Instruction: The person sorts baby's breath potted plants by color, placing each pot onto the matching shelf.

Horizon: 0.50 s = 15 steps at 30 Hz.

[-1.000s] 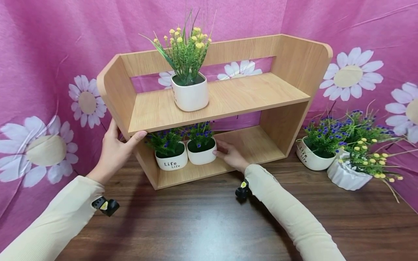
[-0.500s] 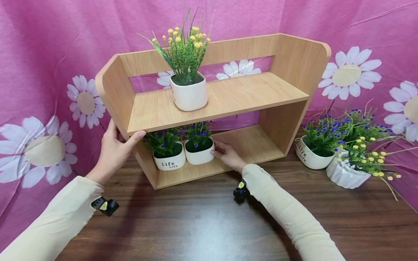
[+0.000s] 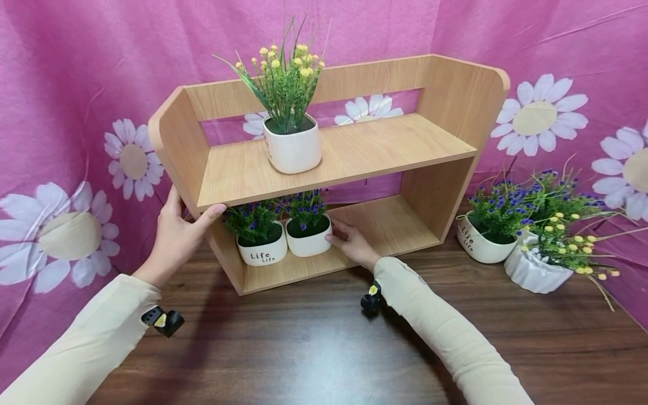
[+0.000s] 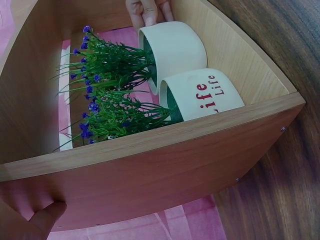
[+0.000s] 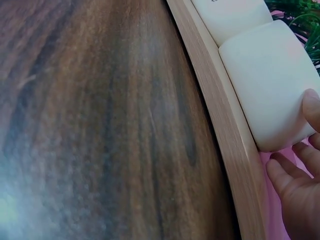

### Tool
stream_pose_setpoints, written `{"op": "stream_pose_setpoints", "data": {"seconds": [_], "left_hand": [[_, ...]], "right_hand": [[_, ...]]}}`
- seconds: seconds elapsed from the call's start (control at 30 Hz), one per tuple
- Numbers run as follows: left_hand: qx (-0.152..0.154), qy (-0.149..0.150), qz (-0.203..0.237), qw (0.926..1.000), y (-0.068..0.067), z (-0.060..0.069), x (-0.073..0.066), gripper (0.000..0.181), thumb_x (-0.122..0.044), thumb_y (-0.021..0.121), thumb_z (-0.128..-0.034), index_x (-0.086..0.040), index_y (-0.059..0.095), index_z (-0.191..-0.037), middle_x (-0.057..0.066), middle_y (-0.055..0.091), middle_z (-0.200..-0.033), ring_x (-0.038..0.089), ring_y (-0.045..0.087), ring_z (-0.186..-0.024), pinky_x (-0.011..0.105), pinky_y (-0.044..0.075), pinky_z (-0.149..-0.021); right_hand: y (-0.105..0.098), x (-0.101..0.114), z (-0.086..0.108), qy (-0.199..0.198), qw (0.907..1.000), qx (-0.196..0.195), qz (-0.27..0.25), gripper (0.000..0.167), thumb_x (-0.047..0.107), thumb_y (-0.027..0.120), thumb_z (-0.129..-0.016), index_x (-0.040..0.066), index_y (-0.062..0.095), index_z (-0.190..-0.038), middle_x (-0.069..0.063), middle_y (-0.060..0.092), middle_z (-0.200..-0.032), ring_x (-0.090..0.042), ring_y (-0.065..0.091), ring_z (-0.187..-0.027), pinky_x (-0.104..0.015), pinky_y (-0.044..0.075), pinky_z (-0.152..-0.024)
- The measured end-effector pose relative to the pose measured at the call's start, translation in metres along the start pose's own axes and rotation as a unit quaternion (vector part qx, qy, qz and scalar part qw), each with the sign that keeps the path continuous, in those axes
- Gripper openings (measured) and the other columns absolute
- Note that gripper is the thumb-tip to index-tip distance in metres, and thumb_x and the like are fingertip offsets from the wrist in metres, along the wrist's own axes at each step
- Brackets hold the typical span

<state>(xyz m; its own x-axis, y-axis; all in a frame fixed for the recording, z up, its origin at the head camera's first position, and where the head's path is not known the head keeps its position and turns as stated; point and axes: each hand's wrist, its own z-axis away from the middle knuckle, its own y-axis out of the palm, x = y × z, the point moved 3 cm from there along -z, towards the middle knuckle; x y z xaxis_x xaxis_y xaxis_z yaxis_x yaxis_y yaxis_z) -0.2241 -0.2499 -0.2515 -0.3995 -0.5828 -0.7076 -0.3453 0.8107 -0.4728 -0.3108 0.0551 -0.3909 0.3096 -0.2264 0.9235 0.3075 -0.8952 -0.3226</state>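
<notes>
My left hand (image 3: 177,236) rests against the left side panel of a two-tier wooden shelf (image 3: 385,138), its thumb by the front edge. In the left wrist view, part of that hand lies on the panel's outer face. My right hand (image 3: 354,242) touches the right end of a white flowerpot (image 3: 309,243) with purple flowers on the lower tier. Its thumb (image 5: 312,107) is on the pot's wall, and the fingers lie loosely bent beside it. A matching flowerpot (image 3: 261,253) marked "Life" stands directly left. On the upper tier stands a white flowerpot (image 3: 292,147) with yellow flowers.
Right of the shelf, a "Life" pot (image 3: 481,242) with purple flowers and a ribbed white pot (image 3: 538,271) with yellow flowers stand on the dark wooden table (image 3: 283,349). More purple flowers show behind them. A pink daisy-patterned cloth (image 3: 66,73) hangs behind.
Both lower pots have shifted slightly left along the tier with my right hand against the right one. In the last half second they stay put. My left hand keeps its place.
</notes>
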Motion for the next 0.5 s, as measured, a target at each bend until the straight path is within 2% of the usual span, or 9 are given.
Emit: {"op": "stream_pose_setpoints", "data": {"seconds": [0.13,0.27,0.37,0.5], "left_hand": [[0.001,-0.002,0.002,1.0,0.0,0.0,0.002,0.074,-0.02,0.07,-0.0881,-0.021,0.03,-0.149,0.01,0.046,-0.142,0.018,0.047,-0.123,0.034,0.052,-0.093],[0.0,-0.003,0.002,1.0,0.0,0.0,0.003,0.073,-0.02,0.071,-0.088,-0.021,0.03,-0.149,0.01,0.045,-0.142,0.018,0.047,-0.123,0.034,0.051,-0.095],[0.0,-0.002,0.002,1.0,0.0,0.0,0.003,0.073,-0.02,0.071,-0.0879,-0.021,0.03,-0.149,0.01,0.045,-0.142,0.018,0.047,-0.123,0.032,0.051,-0.094],[0.001,0.001,0.001,1.0,0.0,-0.001,0.002,0.073,-0.02,0.07,-0.0881,-0.02,0.03,-0.149,0.01,0.046,-0.141,0.018,0.048,-0.122,0.03,0.051,-0.093]], "right_hand": [[-0.004,-0.014,-0.002,0.014,0.9998,-0.005,0.011,0.059,0.011,0.063,-0.093,-0.003,0.036,-0.145,-0.026,0.052,-0.133,-0.04,0.05,-0.122,-0.047,0.043,-0.104],[-0.018,-0.032,0.0,0.044,0.9987,-0.023,0.014,0.068,0.021,0.066,-0.092,-0.003,0.034,-0.146,-0.025,0.047,-0.139,-0.039,0.048,-0.125,-0.045,0.044,-0.103],[-0.033,-0.028,0.012,0.047,0.9977,-0.044,0.02,0.068,0.02,0.067,-0.091,-0.009,0.033,-0.143,-0.03,0.041,-0.142,-0.043,0.043,-0.128,-0.049,0.04,-0.106],[-0.058,-0.022,0.034,0.043,0.9953,-0.081,0.031,0.064,0.021,0.067,-0.091,-0.011,0.039,-0.139,-0.032,0.042,-0.139,-0.044,0.043,-0.128,-0.05,0.038,-0.107]]}}
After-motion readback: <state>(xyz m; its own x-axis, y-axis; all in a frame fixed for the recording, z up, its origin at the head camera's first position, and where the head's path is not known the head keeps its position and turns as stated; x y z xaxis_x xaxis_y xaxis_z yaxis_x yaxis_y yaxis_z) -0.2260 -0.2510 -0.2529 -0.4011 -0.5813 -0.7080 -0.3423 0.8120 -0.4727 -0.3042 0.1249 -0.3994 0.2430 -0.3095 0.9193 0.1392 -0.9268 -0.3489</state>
